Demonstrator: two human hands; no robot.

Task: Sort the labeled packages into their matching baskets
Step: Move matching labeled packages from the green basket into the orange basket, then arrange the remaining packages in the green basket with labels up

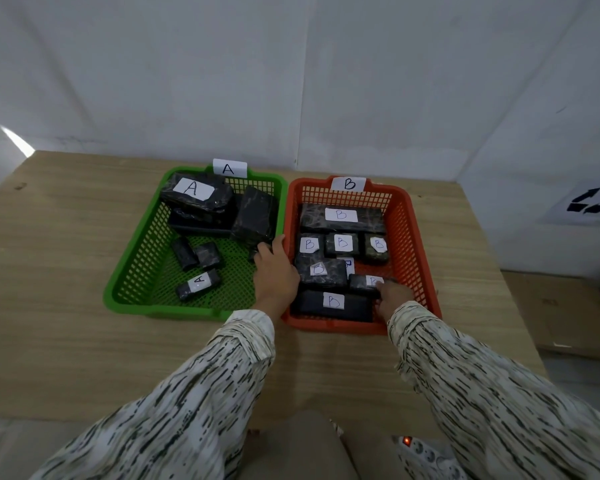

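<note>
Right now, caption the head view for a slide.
Left hand where the green basket meets the red basket, right hand on a package inside it.

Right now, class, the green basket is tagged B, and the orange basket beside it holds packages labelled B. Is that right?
Not quite: the head view shows the tag on the green basket reads A, not B. The orange basket beside it does hold packages labelled B.
</note>
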